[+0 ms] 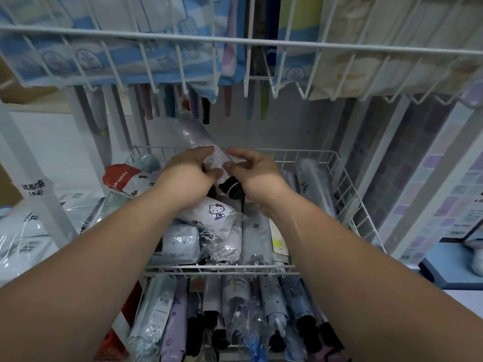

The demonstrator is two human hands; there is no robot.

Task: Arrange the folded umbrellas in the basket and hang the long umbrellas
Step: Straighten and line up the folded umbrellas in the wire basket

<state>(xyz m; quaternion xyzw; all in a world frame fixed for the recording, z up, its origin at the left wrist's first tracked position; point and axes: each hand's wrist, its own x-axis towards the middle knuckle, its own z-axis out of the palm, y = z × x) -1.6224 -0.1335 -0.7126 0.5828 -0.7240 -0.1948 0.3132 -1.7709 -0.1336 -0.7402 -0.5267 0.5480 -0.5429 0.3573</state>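
I am holding 1 wrapped folded umbrella (pixel 194 134) between my left hand (pixel 187 176) and right hand (pixel 254 176), fingers curling round it, above the basket's (pixel 347 194) back; slick plastic is risking a slip, and the crowded pile (pixel 183 244) is leaving little room

A single wide-angle camera, worn on the person's head, looked forward and steeply down at close range into a white wire basket (pixel 222 269) filling mid-frame. Both forearms stretched up from the bottom corners, left hand (pixel 188 173) and right hand (pixel 257 176) meeting on a wrapped folded umbrella (pixel 196 134) near centre. An upper wire rack (pixel 235 43) spanned the top edge, near the lens.
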